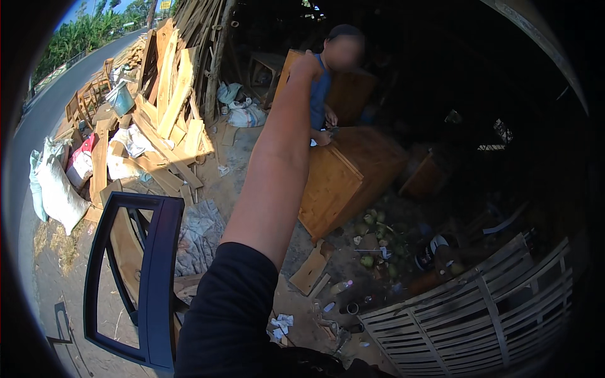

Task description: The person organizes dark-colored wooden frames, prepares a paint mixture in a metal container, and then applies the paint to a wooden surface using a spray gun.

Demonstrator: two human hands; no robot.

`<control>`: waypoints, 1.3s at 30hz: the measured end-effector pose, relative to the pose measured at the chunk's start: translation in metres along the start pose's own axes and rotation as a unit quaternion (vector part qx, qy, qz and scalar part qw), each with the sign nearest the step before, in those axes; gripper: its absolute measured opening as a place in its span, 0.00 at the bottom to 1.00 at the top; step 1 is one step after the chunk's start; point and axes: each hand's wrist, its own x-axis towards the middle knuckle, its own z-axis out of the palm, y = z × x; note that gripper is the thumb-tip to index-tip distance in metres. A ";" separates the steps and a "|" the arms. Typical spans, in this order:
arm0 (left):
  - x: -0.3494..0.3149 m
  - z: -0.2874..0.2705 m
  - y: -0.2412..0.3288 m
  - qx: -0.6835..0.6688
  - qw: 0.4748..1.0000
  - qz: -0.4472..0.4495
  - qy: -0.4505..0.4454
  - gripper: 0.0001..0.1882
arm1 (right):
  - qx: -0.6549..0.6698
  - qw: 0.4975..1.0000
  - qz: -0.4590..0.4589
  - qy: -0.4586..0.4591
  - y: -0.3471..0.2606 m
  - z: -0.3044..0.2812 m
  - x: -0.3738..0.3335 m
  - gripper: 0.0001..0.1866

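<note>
here's my left hand (305, 64), far out at the end of my straight arm (272, 170), and its fingers are too small and hidden for me to tell whether they're clenched, loose or grasping something. my right hand is out of view. right by that left hand, an orange panel (287, 70) shows its edge; whether i'm touching it, i can't say.

just to the right, a co-worker (320, 94) in a blue top and dark cap bends in, both hands (323, 137) at the top edge of the cabinet (331, 189). so that's where the cabinet is: beyond my forearm and to its right, broad orange-brown face partly lit, the rest in shade.

coming outward now: a board (312, 268) lies on the ground nearer me, green fruit (372, 227) is scattered to its right, and the slatted rack (466, 315) leans along the lower right. over on my left, the black frame (161, 283) stands close to my sleeve (230, 302), a crumpled cloth (201, 230) just behind it. further off, planks (179, 94) pile up in full sun, sacks (60, 189) beside them, the road (75, 75) curving past.
</note>
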 end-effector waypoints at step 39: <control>-0.065 -0.006 -0.029 -0.213 0.959 0.179 -0.058 0.36 | -0.005 0.999 0.025 -0.034 0.035 0.058 0.010 0.25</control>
